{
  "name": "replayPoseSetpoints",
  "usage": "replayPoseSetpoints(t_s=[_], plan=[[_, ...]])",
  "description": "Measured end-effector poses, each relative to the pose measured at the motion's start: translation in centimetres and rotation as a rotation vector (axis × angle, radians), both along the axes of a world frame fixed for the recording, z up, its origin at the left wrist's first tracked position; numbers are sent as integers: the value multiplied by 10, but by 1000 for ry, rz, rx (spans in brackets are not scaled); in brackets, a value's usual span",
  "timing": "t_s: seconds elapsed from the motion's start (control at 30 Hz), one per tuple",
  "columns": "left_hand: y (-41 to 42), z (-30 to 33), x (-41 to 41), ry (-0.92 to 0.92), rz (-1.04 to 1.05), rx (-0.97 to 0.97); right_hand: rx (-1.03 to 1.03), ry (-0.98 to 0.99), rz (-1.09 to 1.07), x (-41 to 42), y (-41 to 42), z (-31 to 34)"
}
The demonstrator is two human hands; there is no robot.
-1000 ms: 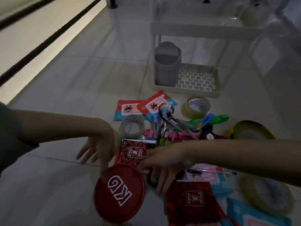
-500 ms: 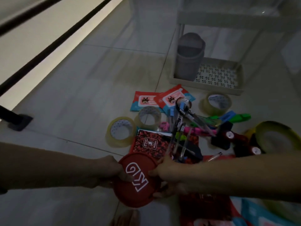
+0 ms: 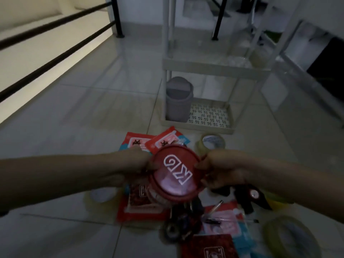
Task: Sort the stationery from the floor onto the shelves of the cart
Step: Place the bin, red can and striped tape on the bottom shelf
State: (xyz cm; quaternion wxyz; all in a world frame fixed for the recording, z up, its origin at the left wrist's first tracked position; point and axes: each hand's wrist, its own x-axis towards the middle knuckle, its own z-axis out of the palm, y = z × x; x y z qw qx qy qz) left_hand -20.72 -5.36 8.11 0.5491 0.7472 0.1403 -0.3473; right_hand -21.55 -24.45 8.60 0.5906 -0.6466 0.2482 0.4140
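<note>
A round red lid (image 3: pixel 176 176) with white letters is held above the floor pile, tilted toward me. My left hand (image 3: pixel 137 165) grips its left rim and my right hand (image 3: pixel 218 169) grips its right rim. Under the lid lie red notebooks (image 3: pixel 138 203), red and blue packets (image 3: pixel 163 141), pens (image 3: pixel 214 206), scissors (image 3: pixel 175 228) and tape rolls (image 3: pixel 211 144). The white cart (image 3: pixel 214 67) stands behind the pile, its bottom shelf (image 3: pixel 210 116) patterned.
A grey swing-top bin (image 3: pixel 178 98) stands on the cart's bottom shelf at the left. A large tape roll (image 3: pixel 290 237) lies at the lower right. Black railing bars (image 3: pixel 55 58) run along the left. Tiled floor (image 3: pixel 83 112) spreads to the left of the pile.
Both hands have taken the red lid by its rim and lifted it up off the floor. The camera has tilted up, showing more of the cart.
</note>
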Motion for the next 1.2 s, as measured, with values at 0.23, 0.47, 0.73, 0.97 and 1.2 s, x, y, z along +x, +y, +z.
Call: replayPoseSetpoints(t_s=[0.23,0.47,0.73,0.97,1.2], plan=[[-68,35,99,-243,2,-104,-182,-428,-186,62,-54,38],[-124,-2,166,-546,-178,186,-187,-462,-447,120,-87,-2],[-145,-26,213,-772,-220,296,-159,-574,-600,176,-99,-49],[-163,-69,231,-805,-86,238,-174,-564,-675,208,-113,-81],[-173,-99,245,-807,29,199,-162,-647,-754,221,-116,-96]])
